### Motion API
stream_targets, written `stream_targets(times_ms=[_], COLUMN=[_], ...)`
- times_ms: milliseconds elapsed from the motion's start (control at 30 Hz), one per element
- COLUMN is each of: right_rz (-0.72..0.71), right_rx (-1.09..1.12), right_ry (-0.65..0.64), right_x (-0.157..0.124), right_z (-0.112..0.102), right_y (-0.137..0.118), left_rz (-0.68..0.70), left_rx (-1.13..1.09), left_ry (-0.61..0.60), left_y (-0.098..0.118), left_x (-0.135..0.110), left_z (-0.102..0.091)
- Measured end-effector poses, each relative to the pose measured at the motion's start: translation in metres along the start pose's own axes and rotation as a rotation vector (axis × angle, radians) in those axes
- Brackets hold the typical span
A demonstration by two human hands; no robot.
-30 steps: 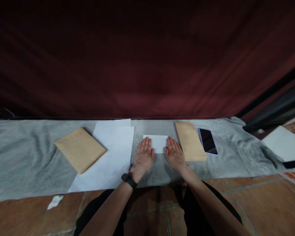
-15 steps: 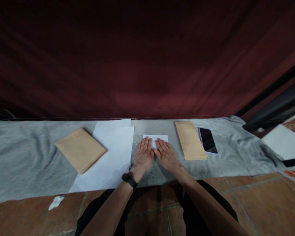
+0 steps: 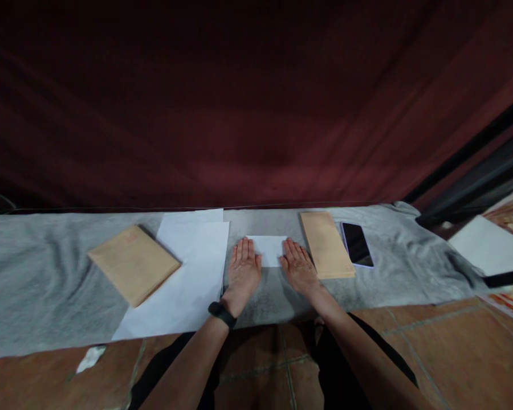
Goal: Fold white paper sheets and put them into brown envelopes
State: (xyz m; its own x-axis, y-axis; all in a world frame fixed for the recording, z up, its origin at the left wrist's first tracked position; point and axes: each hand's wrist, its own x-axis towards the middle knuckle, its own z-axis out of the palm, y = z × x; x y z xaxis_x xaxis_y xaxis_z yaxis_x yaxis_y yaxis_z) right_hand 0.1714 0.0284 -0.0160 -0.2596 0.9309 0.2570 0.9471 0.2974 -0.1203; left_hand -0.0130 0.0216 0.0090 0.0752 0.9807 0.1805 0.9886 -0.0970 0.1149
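A small folded white paper (image 3: 268, 249) lies on the grey cloth (image 3: 47, 273) in front of me. My left hand (image 3: 241, 274) presses flat on its left edge, fingers stretched out, with a black band on the wrist. My right hand (image 3: 300, 267) lies flat on its right edge, fingers also extended. The middle of the paper shows between the two hands. Neither hand holds anything.
Large white sheets (image 3: 188, 273) lie left of my hands, with a brown envelope (image 3: 133, 264) on their left side. A narrow brown envelope (image 3: 326, 245) and a dark phone (image 3: 356, 244) lie to the right. Dark red curtain behind; tiled floor in front, with a paper scrap (image 3: 88, 359).
My right hand slid left across the paper until it met the left hand, then moved back out to the paper's right edge. The view shifted slightly.
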Motion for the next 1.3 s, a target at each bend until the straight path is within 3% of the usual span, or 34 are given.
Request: stream_targets(times_ms=[167, 233, 667, 933, 1067, 1200, 1300], right_rz=[0.016, 0.008, -0.004, 0.004, 0.016, -0.125, -0.222], right_rx=[-0.003, -0.008, 0.002, 0.001, 0.045, 0.153, 0.212], right_ry=[-0.016, -0.027, 0.034, 0.113, 0.11, 0.012, -0.079], right_x=[0.0, 0.0, 0.001, -0.004, -0.002, 0.001, 0.001], right_z=[0.0, 0.0, 0.002, 0.004, -0.005, -0.017, -0.018], right_y=[-0.001, -0.002, 0.001, 0.007, 0.001, -0.012, -0.015], left_rz=[0.306, 0.348, 0.115, -0.041, -0.071, 0.057, 0.169], left_rx=[-0.107, -0.116, -0.068, -0.018, -0.019, -0.034, -0.07], left_ry=[-0.03, -0.054, -0.026, -0.005, 0.034, 0.073, 0.021], left_y=[0.024, 0.03, 0.017, -0.004, -0.004, 0.006, 0.01], left_x=[-0.001, -0.001, 0.025, 0.024, 0.022, 0.013, 0.002], left_z=[0.003, 0.006, 0.022, 0.018, 0.014, 0.007, 0.004])
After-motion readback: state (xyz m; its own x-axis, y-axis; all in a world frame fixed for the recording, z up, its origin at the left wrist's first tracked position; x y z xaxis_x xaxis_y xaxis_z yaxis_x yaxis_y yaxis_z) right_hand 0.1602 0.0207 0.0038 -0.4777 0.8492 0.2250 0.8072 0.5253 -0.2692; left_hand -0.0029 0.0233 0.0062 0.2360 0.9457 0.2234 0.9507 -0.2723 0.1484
